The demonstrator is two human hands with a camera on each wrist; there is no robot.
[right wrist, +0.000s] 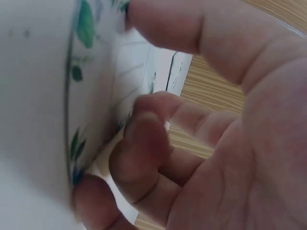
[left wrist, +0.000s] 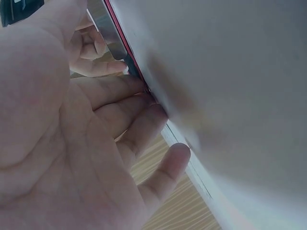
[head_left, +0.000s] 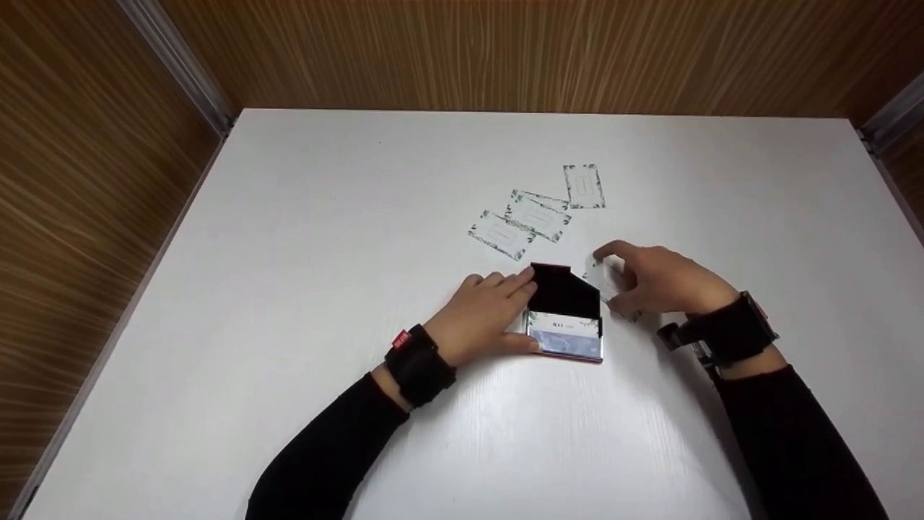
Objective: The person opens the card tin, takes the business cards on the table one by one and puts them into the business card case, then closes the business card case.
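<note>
Brown wood-grain panels, three in sight, stand around the work: back (head_left: 462, 54), left (head_left: 79, 180) and a strip at right (head_left: 908, 133). Between them spreads one white table (head_left: 289, 289). Two black sleeves reach in, left (head_left: 325, 455) and right (head_left: 794, 440).

Next come two bare hands, well apart from each other. The left hand (head_left: 484, 310) lies with fingers extended and close together, fingertips against the left edge of a card case, thumb resting on its near left corner. The right hand (head_left: 660, 278) is half curled, thumb and forefinger well spread, gripping one loose card (head_left: 599, 280) between them by opposite edges; the other fingers bend in behind.

Two black wristbands are worn, left (head_left: 419, 365) and right (head_left: 733, 332), the left one bearing one red tag (head_left: 401, 338). One card case (head_left: 559, 289) sits between the hands, its dark-lined lid laid back; a printed card (head_left: 577, 322) shows inside, and whether more lie beneath I cannot tell.

Beyond the case lie four leaf-bordered cards: three in an overlapping group (head_left: 538, 217) and one single card (head_left: 586, 189) just to their right
</note>
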